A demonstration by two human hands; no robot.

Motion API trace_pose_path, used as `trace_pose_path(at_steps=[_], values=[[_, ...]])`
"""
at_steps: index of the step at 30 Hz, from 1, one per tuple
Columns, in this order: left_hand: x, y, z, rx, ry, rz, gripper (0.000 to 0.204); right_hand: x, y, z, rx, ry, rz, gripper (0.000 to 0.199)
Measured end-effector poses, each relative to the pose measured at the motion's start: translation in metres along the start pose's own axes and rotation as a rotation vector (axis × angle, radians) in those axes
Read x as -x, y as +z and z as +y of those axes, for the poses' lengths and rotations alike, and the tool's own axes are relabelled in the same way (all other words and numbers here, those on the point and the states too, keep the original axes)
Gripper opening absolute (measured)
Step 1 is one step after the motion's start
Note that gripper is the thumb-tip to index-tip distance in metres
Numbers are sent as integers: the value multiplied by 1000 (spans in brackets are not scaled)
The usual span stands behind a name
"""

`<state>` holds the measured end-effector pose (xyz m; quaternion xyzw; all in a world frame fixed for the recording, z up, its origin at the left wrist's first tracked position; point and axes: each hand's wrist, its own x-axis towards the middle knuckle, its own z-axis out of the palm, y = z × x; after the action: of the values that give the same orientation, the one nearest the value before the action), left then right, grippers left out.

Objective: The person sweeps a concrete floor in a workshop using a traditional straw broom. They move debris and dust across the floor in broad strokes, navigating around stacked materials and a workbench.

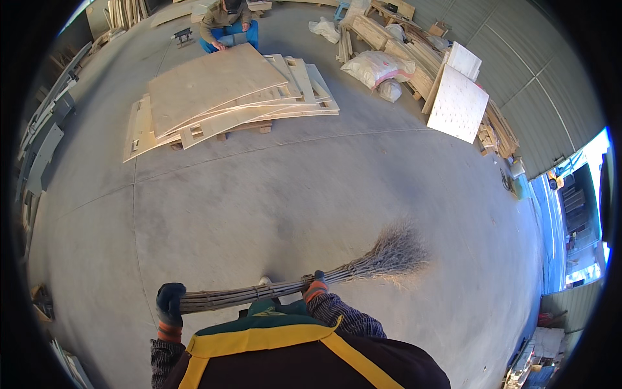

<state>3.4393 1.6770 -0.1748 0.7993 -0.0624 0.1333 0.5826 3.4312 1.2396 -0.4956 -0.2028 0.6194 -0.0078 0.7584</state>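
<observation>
Both gloved hands grip a twig broom [304,279] that lies nearly level across the lower middle of the view, just above the person's dark jacket with its yellow stripes [272,340]. The left hand [170,303], in a dark glove with an orange cuff, sits at about 7 o'clock and has its fingers curled tight around the butt end of the bundled sticks. The right hand [315,287], near 6 o'clock, has its fingers wrapped shut around the bundle farther along, close to where the binding gathers the twigs. From there the bushy head of the broom [395,253] fans out toward 4 o'clock and looks blurred; it is over the concrete floor [291,188], though whether it touches cannot be told.

Well apart from the broom, toward 11 o'clock, a low stack of plywood sheets [220,97] lies on the floor, the sheets fanned and overhanging each other. Just beyond the stack, at 12 o'clock, another person [227,23] crouches with a hand at the sheet's far edge. At 1 to 2 o'clock a pale board [457,104] with rows of small holes leans against stacked timber, with white sacks [376,68] beside it. More wood lies along the corrugated wall [518,58].
</observation>
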Motion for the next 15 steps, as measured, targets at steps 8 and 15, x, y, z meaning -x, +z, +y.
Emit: trace_pose_path(at_steps=[8,15], values=[[55,-22,22,-216,-166,314,36,60,177,23,481,-77,-106,40],[73,57,41,-364,-222,501,41,67,309,11,1061,-85,-166,47]])
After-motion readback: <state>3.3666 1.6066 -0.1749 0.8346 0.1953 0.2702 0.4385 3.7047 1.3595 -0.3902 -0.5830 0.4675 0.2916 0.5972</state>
